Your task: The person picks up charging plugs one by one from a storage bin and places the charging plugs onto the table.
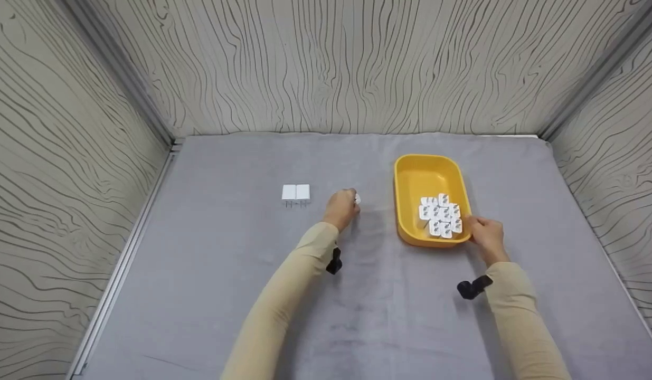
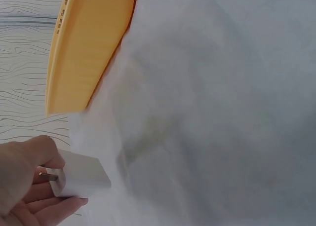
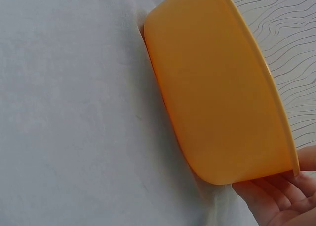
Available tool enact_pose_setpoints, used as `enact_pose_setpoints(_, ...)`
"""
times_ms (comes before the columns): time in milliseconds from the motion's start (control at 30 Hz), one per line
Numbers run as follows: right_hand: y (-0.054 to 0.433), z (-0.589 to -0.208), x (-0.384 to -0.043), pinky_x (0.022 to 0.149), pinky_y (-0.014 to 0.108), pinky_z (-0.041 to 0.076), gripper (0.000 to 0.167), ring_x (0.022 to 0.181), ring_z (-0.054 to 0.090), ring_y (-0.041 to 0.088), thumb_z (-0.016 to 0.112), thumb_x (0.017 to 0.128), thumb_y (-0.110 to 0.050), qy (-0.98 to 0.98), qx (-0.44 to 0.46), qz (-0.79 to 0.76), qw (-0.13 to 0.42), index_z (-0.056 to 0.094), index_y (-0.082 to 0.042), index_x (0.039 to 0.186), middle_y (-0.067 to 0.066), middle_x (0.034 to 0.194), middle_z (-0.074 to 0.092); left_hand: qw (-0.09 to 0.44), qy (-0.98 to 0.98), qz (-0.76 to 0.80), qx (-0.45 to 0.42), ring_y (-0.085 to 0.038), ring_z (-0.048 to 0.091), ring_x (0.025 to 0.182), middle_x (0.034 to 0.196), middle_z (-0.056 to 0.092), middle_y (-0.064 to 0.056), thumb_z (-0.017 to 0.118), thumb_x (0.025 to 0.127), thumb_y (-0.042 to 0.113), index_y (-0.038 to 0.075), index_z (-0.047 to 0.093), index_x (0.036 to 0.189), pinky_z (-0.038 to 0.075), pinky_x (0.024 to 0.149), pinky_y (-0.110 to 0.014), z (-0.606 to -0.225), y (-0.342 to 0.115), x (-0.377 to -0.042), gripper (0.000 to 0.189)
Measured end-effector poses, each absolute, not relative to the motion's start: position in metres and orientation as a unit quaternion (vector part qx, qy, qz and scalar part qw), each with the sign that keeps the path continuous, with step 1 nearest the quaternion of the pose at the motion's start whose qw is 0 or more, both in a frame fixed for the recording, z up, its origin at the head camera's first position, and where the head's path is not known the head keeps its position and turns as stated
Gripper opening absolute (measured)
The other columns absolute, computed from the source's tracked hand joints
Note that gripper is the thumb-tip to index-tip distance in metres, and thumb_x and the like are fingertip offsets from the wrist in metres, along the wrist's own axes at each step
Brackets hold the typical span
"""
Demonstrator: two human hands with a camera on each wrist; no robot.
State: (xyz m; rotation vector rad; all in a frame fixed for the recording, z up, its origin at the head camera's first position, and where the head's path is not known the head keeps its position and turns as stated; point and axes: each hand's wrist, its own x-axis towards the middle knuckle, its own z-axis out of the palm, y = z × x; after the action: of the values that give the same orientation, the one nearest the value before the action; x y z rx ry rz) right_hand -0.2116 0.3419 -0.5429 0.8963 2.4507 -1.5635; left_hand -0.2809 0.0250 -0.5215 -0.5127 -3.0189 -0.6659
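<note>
My left hand (image 1: 341,207) grips a white charger plug (image 2: 81,175) between thumb and fingers, above the cloth and left of the yellow bin (image 1: 418,178). One metal prong points back toward the palm in the left wrist view. With its thumb and fingers, my right hand (image 1: 488,237) pinches the bin's near right rim. Inside the bin, several white charger plugs (image 1: 446,214) stand grouped at the near end, prongs up. Two more white plugs (image 1: 296,192) lie side by side on the cloth left of my left hand, prongs toward me.
Grey cloth (image 1: 209,253) covers the table. Wood-grain panels (image 1: 326,63) rise behind it and on both sides. A metal rail (image 1: 126,258) runs along the left edge. Each wrist carries a small black camera mount (image 1: 334,260).
</note>
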Motion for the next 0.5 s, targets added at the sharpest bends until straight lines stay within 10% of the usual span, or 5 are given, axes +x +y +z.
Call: enact_pose_setpoints(500,0.341,-0.542,-0.211,0.062,0.007,0.048,0.053,0.070,0.048,-0.011,0.044,0.097,-0.030,0.798,0.302,-0.518,0.055,0.046,0.004,0.139,0.022,0.139,0.049,0.057,-0.974,-0.172,-0.134,-0.031,0.072,0.084,0.092,0.072,-0.017,0.061,0.088,0.003,-0.002,0.064,0.095,0.060,0.075,-0.037,-0.538,0.004,-0.285,0.009)
